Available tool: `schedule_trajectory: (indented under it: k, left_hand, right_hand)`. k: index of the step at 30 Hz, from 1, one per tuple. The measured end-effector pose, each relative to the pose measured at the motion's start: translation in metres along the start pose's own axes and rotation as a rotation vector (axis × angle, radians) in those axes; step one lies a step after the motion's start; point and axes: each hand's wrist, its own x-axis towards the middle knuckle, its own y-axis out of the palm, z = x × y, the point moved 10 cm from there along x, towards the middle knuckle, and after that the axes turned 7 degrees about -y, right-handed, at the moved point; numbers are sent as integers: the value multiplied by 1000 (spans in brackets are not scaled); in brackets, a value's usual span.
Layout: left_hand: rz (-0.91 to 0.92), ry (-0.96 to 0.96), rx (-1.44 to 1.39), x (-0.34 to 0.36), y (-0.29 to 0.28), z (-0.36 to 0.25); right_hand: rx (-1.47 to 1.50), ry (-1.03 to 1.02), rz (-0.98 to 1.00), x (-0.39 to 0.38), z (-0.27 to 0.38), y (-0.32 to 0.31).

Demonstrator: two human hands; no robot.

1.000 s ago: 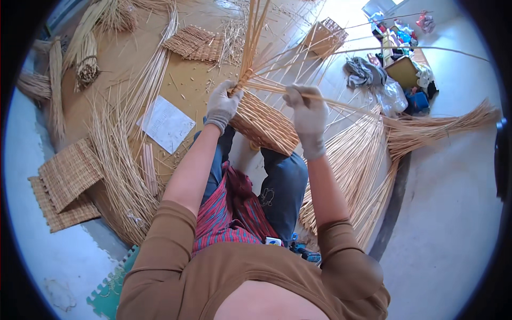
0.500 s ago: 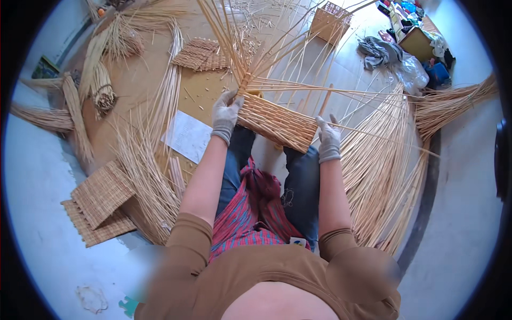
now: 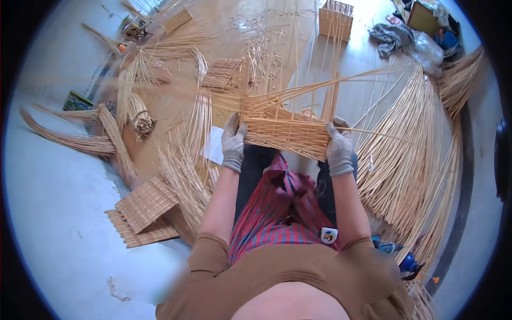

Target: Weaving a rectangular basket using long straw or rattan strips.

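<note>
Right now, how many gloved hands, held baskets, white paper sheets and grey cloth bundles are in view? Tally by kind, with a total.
Gloved hands: 2 (left hand, right hand)
Held basket: 1
White sheet, partly hidden: 1
Grey cloth bundle: 1
Total: 5

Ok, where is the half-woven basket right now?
In the head view, the half-woven basket is just above and right of centre, held between the left hand and right hand, with the fanned bundle of strands to its right.
</note>
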Motion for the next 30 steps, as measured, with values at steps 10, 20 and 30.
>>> schedule_trajectory:
  k: [10,20,30]
  left_hand:
    - [-28,-34,138,-118,-27,8]
    - [-133,-46,573,-131,-17,11]
    - [-37,24,696,-107,-8,13]
  right_hand:
    - [49,-29,285,-74,36,-33]
    - [-236,-66,334,-52,37,-56]
    - [-525,-319,189,-70,70,-49]
